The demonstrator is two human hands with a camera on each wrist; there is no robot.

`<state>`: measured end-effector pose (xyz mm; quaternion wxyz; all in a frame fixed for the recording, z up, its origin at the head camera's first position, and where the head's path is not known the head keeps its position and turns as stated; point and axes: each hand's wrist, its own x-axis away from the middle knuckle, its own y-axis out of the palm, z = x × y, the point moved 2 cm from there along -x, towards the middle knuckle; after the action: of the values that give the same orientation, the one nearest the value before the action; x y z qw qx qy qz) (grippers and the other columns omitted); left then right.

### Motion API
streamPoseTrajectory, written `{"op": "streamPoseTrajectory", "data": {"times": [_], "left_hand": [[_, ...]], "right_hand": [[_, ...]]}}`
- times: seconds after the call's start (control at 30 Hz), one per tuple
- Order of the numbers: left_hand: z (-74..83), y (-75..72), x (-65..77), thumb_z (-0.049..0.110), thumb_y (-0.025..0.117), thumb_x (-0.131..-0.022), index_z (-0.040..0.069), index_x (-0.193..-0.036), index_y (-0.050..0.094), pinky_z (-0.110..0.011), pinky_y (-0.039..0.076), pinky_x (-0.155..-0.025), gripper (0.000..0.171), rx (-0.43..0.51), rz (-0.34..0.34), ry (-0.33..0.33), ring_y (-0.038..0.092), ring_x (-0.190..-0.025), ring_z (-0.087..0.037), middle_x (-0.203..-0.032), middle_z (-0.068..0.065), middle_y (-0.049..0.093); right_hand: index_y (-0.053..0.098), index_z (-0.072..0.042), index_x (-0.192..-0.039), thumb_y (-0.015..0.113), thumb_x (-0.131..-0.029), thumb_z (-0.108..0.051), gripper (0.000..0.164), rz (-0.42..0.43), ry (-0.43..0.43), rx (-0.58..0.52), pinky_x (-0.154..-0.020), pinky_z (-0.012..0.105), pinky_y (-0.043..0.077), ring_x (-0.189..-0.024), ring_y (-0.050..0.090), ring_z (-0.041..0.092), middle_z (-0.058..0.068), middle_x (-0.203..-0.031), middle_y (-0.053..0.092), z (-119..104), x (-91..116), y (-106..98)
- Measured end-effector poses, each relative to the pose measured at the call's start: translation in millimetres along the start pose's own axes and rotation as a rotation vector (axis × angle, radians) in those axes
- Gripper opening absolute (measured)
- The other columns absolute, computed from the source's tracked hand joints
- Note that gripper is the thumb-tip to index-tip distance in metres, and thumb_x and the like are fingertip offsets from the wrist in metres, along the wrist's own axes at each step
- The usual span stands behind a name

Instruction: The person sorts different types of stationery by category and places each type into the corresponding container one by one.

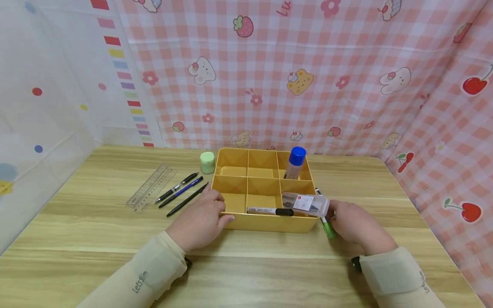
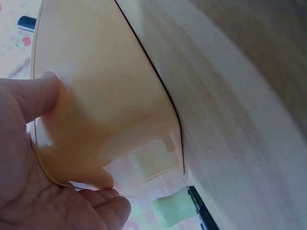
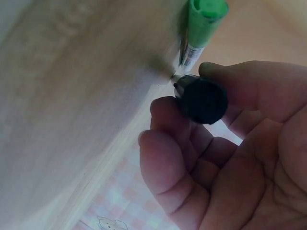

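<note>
A yellow six-compartment organizer box [image 1: 269,223] stands on the table. My left hand [image 1: 200,218] grips its front left corner, thumb on the front wall and fingers round the side. By the right side, my right hand [image 1: 352,222] pinches a marker with a black round end [image 3: 201,99] between thumb and fingers; most of its length is hidden. Close to those fingers is a green-ended marker [image 1: 328,229], beside the box wall. A clear plastic case [image 1: 306,203] with a white label sticks out over the front right compartment. A black-capped white marker [image 1: 269,211] lies along the front.
A glue stick with a blue cap [image 1: 295,162] stands in the back right compartment. Left of the box are a light green jar [image 1: 207,163], a clear ruler [image 1: 151,188], a clear-barrelled pen [image 1: 177,188], a blue pen [image 1: 181,192] and a black pen [image 1: 187,199].
</note>
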<state>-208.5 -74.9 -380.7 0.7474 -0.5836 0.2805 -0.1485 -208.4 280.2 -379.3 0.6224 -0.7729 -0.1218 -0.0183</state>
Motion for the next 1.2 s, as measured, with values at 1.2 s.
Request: {"op": "streamPoseTrajectory", "data": {"times": [1.2], "left_hand": [[-0.3, -0.5, 0.1, 0.042, 0.055, -0.093, 0.008, -0.087, 0.067, -0.038, 0.015, -0.114, 0.037, -0.015, 0.005, 0.007, 0.046, -0.107, -0.016, -0.099, -0.002, 0.054]], "right_hand": [[0.055, -0.006, -0.099, 0.051, -0.091, -0.010, 0.009, 0.157, -0.015, -0.093, -0.067, 0.045, 0.050, -0.074, 0.051, 0.024, 0.009, -0.088, 0.059, -1.8, -1.6, -8.7]]}}
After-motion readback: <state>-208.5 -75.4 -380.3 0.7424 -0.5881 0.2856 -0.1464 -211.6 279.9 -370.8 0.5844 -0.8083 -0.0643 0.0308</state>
